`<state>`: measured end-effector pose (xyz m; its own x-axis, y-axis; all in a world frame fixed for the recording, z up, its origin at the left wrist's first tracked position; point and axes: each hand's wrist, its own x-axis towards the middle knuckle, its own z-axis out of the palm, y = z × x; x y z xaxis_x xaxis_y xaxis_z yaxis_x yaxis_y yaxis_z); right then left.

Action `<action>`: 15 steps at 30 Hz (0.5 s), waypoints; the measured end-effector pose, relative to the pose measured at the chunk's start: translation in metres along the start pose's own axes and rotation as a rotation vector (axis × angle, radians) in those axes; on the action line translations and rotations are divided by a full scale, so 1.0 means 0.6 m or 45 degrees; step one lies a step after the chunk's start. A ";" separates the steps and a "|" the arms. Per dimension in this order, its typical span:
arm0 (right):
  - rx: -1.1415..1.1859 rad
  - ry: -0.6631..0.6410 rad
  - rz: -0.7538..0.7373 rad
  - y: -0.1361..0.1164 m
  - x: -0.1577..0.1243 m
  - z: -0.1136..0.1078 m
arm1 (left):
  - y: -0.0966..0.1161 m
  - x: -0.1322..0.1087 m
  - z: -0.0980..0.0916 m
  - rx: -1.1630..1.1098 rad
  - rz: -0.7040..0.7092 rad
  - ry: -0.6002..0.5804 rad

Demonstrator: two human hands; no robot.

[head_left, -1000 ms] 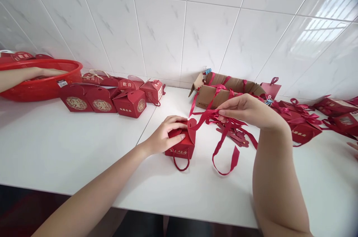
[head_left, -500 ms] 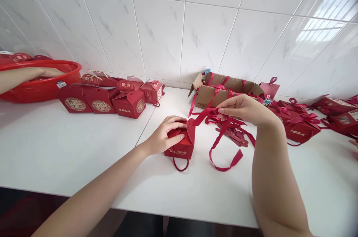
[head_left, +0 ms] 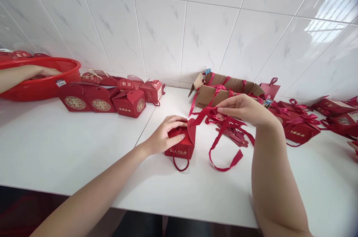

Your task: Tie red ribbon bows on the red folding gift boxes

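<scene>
A small red gift box (head_left: pixel 181 151) with gold lettering and a rope handle (head_left: pixel 181 168) stands upright on the white table. My left hand (head_left: pixel 167 136) grips its top and side, fingers over the folded flaps. Just right of the box, my right hand (head_left: pixel 237 109) pinches a crimson ribbon (head_left: pixel 216 144) between thumb and fingers. One stretch of the ribbon runs to the box's right flap; a loose end curls on the table. Under my right hand lie more ribbons and flat red tags (head_left: pixel 237 137).
A cardboard holder (head_left: pixel 208 97) wound with ribbons stands against the tiled wall. Finished-looking red boxes with bows (head_left: pixel 303 127) sit at the right, plain red boxes (head_left: pixel 128 103) at the left. A co-worker's hand (head_left: pixel 46 72) reaches into a red plastic basket (head_left: pixel 36 89). Another hand shows at the right edge.
Almost nothing differs. Both my hands keep their hold on the box and the ribbon; the view has shifted very slightly.
</scene>
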<state>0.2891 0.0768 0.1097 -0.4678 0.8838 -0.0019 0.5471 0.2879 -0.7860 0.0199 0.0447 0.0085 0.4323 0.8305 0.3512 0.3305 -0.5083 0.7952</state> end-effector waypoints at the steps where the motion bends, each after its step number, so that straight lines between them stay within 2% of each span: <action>1: -0.005 0.007 0.001 -0.002 -0.001 0.001 | 0.000 0.000 0.000 0.001 0.000 0.004; 7: -0.032 0.029 -0.012 -0.008 -0.005 0.000 | 0.001 0.000 0.000 0.017 0.013 0.006; 15: -0.250 -0.161 0.127 -0.003 -0.001 0.000 | 0.004 -0.001 0.001 0.021 -0.013 0.016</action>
<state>0.2885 0.0756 0.1114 -0.4811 0.8619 -0.1603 0.7134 0.2787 -0.6430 0.0210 0.0431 0.0099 0.4182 0.8383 0.3497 0.3486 -0.5036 0.7905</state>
